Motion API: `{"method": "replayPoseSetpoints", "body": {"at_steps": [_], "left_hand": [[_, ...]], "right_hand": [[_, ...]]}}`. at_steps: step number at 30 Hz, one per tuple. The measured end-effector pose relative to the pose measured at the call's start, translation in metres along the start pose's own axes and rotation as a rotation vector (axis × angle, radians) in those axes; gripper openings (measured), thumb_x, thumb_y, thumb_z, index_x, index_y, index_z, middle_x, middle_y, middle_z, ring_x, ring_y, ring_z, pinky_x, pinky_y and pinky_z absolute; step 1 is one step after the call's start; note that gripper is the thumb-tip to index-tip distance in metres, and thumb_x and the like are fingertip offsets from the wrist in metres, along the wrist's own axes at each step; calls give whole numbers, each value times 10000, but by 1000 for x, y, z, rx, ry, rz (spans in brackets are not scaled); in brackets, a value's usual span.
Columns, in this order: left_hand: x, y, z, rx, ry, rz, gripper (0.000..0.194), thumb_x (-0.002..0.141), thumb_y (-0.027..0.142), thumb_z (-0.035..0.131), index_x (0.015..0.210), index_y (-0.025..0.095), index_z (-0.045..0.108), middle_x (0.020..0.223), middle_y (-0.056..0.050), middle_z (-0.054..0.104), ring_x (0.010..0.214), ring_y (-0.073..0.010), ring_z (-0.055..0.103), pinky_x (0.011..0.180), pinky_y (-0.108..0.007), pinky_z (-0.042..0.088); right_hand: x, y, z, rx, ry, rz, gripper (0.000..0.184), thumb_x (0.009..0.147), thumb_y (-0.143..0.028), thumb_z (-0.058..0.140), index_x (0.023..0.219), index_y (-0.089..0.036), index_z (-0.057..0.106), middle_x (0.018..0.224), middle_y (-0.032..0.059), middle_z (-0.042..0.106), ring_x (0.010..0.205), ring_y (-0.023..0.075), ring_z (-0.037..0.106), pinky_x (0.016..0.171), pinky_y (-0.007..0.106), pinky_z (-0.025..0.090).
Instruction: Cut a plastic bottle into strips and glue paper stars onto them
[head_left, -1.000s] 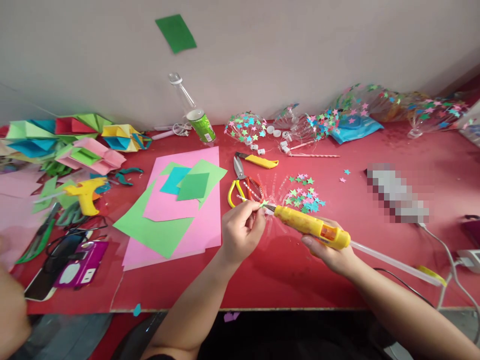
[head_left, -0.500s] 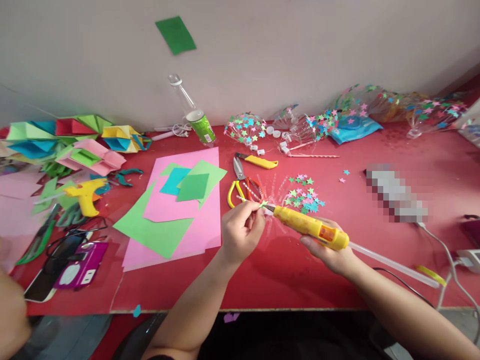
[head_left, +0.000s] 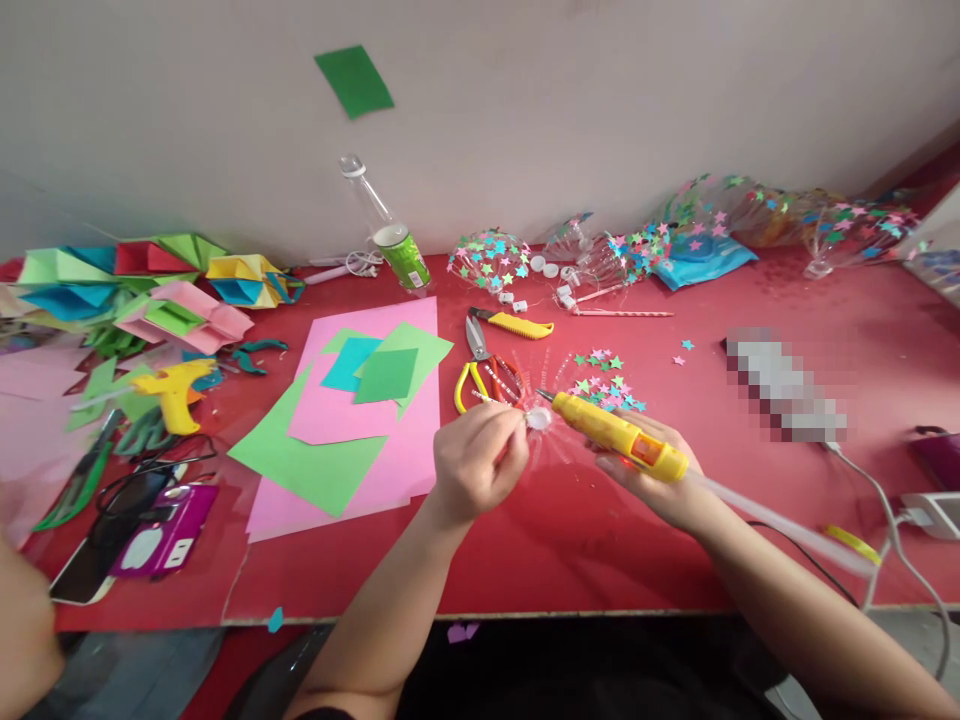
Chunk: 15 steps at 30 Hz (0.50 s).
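My right hand (head_left: 652,480) is wrapped around a yellow hot glue gun (head_left: 619,432) with a long clear glue stick out of its back. Its nozzle points left, just above a white round base (head_left: 538,418) with clear plastic strips fanning out on the table. Left of that base, my left hand (head_left: 484,455) is closed in a pinch; the small green star seen at its fingertips a moment ago is mostly hidden now. Loose paper stars (head_left: 604,380) lie in a pile behind the glue gun. Red-and-yellow-handled scissors (head_left: 477,345) lie beyond my left hand.
Pink and green paper sheets (head_left: 307,470) lie to the left. At the back are a yellow utility knife (head_left: 521,325), a bottle (head_left: 401,255) and star-tipped clear ornaments (head_left: 489,262). Another yellow glue gun (head_left: 176,390) and a purple box (head_left: 169,530) are far left. Another person's arm (head_left: 26,620) shows there.
The glue gun's nozzle has lifted away from my left fingertips and moved slightly back. My left hand has turned and drawn slightly left, and the white base shows more fully.
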<state>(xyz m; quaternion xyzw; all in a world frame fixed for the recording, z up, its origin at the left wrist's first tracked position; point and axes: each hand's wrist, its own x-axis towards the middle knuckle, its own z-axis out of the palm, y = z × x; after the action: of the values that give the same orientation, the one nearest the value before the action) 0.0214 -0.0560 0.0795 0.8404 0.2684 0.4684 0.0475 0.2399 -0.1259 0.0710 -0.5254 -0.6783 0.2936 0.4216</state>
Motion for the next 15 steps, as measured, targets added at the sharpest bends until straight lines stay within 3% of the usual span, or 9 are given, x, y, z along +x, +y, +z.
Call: {"method": "replayPoseSetpoints", "body": {"at_steps": [2, 4, 8, 10, 15], "left_hand": [[0, -2, -4, -94, 37, -161, 110, 858, 88, 538, 866, 177, 601, 745, -27, 660, 665, -122, 613, 621, -224, 474], [2, -4, -9, -207, 84, -348, 102, 887, 134, 532, 829, 180, 602, 721, -10, 653, 649, -109, 604, 608, -214, 468], [9, -9, -16, -416, 137, -588, 110, 894, 214, 556, 803, 180, 607, 657, 12, 644, 552, -80, 541, 529, -193, 430], [12, -10, -19, -488, 95, -667, 124, 882, 237, 568, 785, 172, 611, 643, 10, 636, 500, -67, 485, 485, -192, 392], [11, -7, -15, -652, -170, -827, 171, 870, 276, 565, 750, 161, 604, 643, 10, 632, 471, -48, 419, 456, -182, 339]], "right_hand": [[2, -3, -8, 4, -120, -103, 110, 866, -317, 625, 843, -222, 574, 843, 44, 621, 717, 179, 573, 653, 302, 460], [3, -8, -15, 17, -360, -201, 55, 862, -251, 594, 872, -208, 562, 862, 47, 608, 755, 172, 559, 685, 287, 456], [2, -18, -12, -35, -785, -229, 219, 782, -156, 591, 1000, -178, 569, 961, 64, 608, 775, 161, 557, 681, 264, 455], [1, -16, -2, -152, -842, -222, 237, 772, -86, 558, 990, -172, 588, 975, 71, 615, 838, 176, 581, 733, 275, 467], [-5, 4, 22, -510, -728, -176, 372, 823, -4, 447, 1130, -136, 612, 1057, 115, 615, 970, 222, 594, 863, 359, 487]]}}
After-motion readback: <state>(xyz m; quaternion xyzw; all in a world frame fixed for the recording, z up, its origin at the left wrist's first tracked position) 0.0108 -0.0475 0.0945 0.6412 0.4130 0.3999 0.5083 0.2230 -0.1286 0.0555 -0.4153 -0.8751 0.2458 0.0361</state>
